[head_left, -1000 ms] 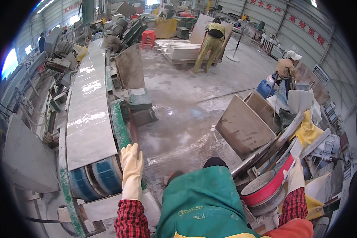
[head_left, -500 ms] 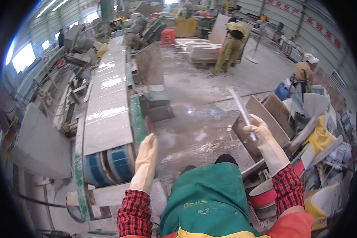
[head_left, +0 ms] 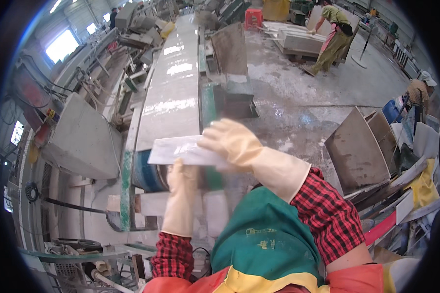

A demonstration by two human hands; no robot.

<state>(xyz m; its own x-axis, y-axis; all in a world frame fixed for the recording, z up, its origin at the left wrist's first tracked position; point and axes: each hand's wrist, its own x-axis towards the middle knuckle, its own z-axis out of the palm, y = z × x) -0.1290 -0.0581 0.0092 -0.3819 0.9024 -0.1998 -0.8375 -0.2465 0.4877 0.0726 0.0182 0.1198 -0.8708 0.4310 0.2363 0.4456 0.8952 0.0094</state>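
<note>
A thin pale stone strip (head_left: 173, 150) lies level in front of my chest, just before the near end of the long conveyor belt (head_left: 173, 93). My right hand (head_left: 230, 141), in a cream rubber glove, grips its right end from above. Under the strip's middle, my gloved left hand (head_left: 182, 183) reaches up and touches its lower edge. Both sleeves are red-and-black plaid, and I wear a green apron (head_left: 266, 239).
A grey machine housing (head_left: 80, 139) stands left of the belt. Stone slabs (head_left: 354, 151) lean in a stack at the right, with more offcuts beyond. Two other people (head_left: 332, 36) work at the far side on a wet concrete floor (head_left: 298, 97).
My right hand has swung the stone strip from the right-hand stack across to the belt's near end, turning it level. My left hand has risen to meet its underside.
</note>
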